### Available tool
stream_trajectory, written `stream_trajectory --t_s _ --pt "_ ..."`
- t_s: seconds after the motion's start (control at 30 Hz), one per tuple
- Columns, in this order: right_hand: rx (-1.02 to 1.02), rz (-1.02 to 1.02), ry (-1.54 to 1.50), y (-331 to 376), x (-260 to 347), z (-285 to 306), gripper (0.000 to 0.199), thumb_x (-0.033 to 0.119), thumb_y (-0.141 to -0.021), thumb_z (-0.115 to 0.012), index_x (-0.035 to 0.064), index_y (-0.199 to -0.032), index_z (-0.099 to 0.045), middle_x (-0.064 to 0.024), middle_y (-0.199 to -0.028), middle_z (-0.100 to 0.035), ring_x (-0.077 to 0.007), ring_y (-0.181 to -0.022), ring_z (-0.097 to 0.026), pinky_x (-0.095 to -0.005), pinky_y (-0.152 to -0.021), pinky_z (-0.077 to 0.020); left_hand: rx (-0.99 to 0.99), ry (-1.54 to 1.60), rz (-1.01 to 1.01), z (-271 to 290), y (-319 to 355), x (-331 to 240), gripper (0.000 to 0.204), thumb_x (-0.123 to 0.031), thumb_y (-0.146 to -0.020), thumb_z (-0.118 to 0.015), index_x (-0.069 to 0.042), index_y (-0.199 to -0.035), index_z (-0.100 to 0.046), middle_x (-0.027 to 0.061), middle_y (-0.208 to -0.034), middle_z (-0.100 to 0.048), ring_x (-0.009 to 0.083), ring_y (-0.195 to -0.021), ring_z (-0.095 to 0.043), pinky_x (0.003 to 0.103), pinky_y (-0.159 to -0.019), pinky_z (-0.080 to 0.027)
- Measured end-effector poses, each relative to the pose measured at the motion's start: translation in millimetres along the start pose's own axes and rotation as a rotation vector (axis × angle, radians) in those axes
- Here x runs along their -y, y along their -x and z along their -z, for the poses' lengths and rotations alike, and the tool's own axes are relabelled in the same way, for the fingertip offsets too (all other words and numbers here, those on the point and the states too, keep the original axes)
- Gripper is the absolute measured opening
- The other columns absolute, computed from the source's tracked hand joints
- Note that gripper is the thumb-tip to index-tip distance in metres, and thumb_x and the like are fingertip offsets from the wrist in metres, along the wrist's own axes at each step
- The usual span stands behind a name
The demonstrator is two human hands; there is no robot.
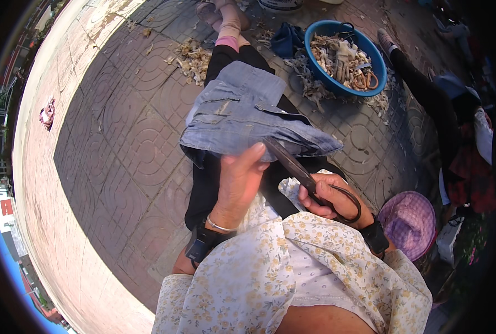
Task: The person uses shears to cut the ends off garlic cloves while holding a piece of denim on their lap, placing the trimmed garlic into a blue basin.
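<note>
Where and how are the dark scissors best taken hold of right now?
I'd grip the scissors by the looped handle, from the person's right, where the right hand holds them. The blades slant forward and left, tips at the denim close to the left hand, making that end the poorer approach.

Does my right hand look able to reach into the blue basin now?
Probably not as things stand: the right hand holds dark scissors, and the blue basin sits well ahead on the paving, though nothing seems to block the way.
</note>
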State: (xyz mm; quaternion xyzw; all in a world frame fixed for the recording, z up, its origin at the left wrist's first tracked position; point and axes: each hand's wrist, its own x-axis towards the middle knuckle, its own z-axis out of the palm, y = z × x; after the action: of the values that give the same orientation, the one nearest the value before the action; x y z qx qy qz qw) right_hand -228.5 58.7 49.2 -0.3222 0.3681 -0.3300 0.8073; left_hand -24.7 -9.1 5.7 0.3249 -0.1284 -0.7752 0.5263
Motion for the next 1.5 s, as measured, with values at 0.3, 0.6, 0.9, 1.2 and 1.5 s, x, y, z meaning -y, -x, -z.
stream_trajectory --t_s 0.3,0.6,0.9,1.2,1.5 --pt "-0.194 0.234 0.099 -18 -17 -17 0.033 0.036 -0.097 -0.046 0.0034 -0.095 -0.054 0.0012 -0.072 -0.046 -0.0012 -0.051 -0.034 -0.0183 -0.043 -0.0265 -0.053 -0.011 -0.021 -13 5 0 0.016 0.002 -0.082 -0.064 -0.007 -0.095 -0.062 0.0029 -0.086 -0.065 0.0126 -0.075 -0.059 0.026 -0.060 -0.042" --pt "-0.177 0.373 -0.082 -25 25 7 0.044 0.045 -0.095 -0.046 0.0013 -0.096 -0.052 -0.0036 -0.076 -0.048 -0.0021 -0.048 -0.035 -0.0160 -0.036 -0.0264 0.002 0.052 -0.002 -14 6 -11 0.034 0.003 -0.080 -0.061 -0.006 -0.113 -0.056 0.0083 -0.105 -0.064 0.0209 -0.095 -0.063 0.035 -0.077 -0.051" --pt "-0.096 0.039 0.096 -13 2 1 0.046 0.047 -0.092 -0.049 0.0017 -0.096 -0.055 0.0002 -0.068 -0.048 -0.0016 -0.048 -0.036 -0.0175 -0.040 -0.0241 0.016 0.086 0.004 -4 1 -8 0.038 0.003 -0.081 -0.058 -0.004 -0.117 -0.053 0.0101 -0.110 -0.062 0.0236 -0.101 -0.061 0.041 -0.089 -0.050" --pt "-0.058 -0.047 0.158 -1 6 -2 0.051 0.051 -0.089 -0.053 0.0007 -0.095 -0.057 0.0004 -0.065 -0.049 -0.0012 -0.047 -0.035 -0.0183 -0.041 -0.0207 0.034 0.101 0.019 3 1 -6 0.029 0.002 -0.082 -0.059 -0.003 -0.111 -0.057 0.0102 -0.104 -0.064 0.0228 -0.098 -0.062 0.040 -0.085 -0.050" --pt "-0.017 -0.037 0.117 -2 1 3 0.050 0.050 -0.090 -0.052 0.0001 -0.095 -0.056 -0.0001 -0.066 -0.048 -0.0021 -0.045 -0.035 -0.0193 -0.039 -0.0209 0.026 0.093 0.018 2 2 -5 0.027 0.001 -0.082 -0.059 -0.003 -0.109 -0.057 0.0097 -0.101 -0.064 0.0212 -0.093 -0.062 0.037 -0.079 -0.049"
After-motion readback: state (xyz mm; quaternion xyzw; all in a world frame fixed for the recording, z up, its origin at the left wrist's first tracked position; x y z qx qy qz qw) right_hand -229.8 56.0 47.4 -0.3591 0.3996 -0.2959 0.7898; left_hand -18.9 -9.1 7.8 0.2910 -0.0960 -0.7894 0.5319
